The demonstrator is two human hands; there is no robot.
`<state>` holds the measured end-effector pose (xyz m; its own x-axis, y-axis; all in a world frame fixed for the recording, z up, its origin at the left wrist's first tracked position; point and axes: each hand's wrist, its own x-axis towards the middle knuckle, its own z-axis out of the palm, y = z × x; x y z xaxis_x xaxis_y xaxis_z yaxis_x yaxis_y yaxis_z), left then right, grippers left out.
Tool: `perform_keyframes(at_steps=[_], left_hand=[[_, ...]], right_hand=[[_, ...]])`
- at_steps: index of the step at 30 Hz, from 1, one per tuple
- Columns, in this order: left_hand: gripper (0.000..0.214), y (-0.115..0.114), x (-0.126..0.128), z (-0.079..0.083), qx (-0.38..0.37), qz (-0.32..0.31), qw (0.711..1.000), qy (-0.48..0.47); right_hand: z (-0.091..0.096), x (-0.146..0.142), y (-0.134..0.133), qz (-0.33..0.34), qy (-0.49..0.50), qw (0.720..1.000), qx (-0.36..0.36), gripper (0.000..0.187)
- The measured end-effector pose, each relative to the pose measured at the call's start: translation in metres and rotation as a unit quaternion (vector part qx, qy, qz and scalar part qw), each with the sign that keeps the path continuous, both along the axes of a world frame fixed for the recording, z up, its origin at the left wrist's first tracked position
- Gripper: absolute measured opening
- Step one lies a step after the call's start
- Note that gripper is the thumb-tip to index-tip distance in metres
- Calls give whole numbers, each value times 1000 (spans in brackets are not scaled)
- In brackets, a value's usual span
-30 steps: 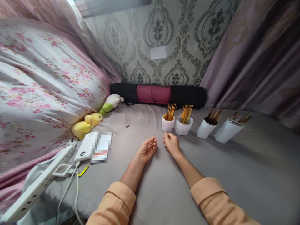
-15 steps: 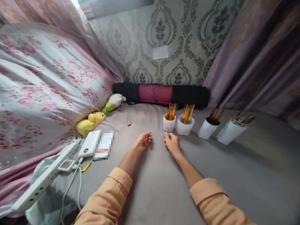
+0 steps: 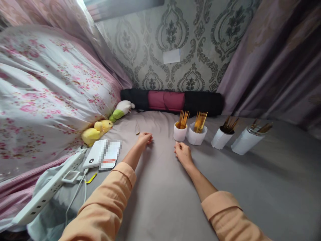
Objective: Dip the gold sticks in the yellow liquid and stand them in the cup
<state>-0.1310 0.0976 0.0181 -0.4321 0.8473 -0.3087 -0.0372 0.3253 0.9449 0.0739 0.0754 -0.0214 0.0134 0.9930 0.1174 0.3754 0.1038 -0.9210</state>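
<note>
My left hand is over the grey sheet, its fingers loosely bent and partly apart, with nothing visible in them. Just beyond its knuckles lies a small thin metal piece, gold-coloured at the near end. Fingers curled, my right hand rests on the sheet, and no object shows in it. In front of that hand stand a small white cup and a wider white cup, both holding thin golden-brown sticks.
To the right are two more white-wrapped containers with brown sticks. A black and maroon roll lies along the wall. On the left are plush toys, a white power bank, a blurred-out phone-like item and a power strip.
My left hand has moved left and away from me, closer to the thin metal piece. My right hand has stayed almost where it was.
</note>
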Motion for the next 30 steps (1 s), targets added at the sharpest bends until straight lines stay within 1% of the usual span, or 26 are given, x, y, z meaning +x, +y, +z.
perform_keyframes(at_steps=[5,10,16,20,25,30], left_hand=[[5,8,-14,1,-6,6,996,94],[3,15,-29,2,-17,5,983,185],[11,22,-49,2,-34,3,955,296],[14,24,-59,5,-53,-2,931,361],[15,23,-66,10,-78,-13,908,411],[15,23,-72,8,-97,-16,896,434]], right_hand=[[-1,0,0,2,-9,1000,4,43],[-2,0,0,5,-11,1000,13,42],[-3,0,0,4,-14,1000,12,41],[-2,0,-1,3,-15,1000,13,41],[-2,-1,-1,1,-17,1000,13,40],[-3,-1,0,1,-20,1000,14,39]])
